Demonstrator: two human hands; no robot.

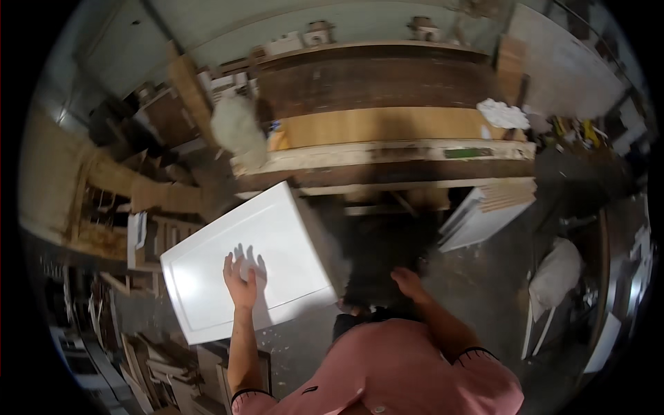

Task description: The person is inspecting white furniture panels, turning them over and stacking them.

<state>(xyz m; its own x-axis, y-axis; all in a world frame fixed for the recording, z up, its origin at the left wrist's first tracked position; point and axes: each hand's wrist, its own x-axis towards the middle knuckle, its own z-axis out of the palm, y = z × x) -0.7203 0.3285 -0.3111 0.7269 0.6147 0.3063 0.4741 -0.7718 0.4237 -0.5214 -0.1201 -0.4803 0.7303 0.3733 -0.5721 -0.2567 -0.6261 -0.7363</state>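
A white box-shaped cabinet (207, 277) with a smooth, shiny panel facing up stands tilted on the floor at my left. Over that panel my left hand (239, 280) is open, its fingers spread and holding nothing; their shadow falls on the white surface beside them. Whether the palm presses on the panel I cannot tell. My right hand (409, 283) hangs in front of my body, off to the right of the cabinet. It is blurred and its fingers look partly curled; no object shows in it.
Ahead is a long wooden workbench (387, 159) with a crumpled white cloth (503, 114) at its right end. Several white panels (484, 214) lean below it. A pale sack (238, 131) sits at its left end. Wood scraps (166, 370) lie at lower left, and another sack (555, 277) at right.
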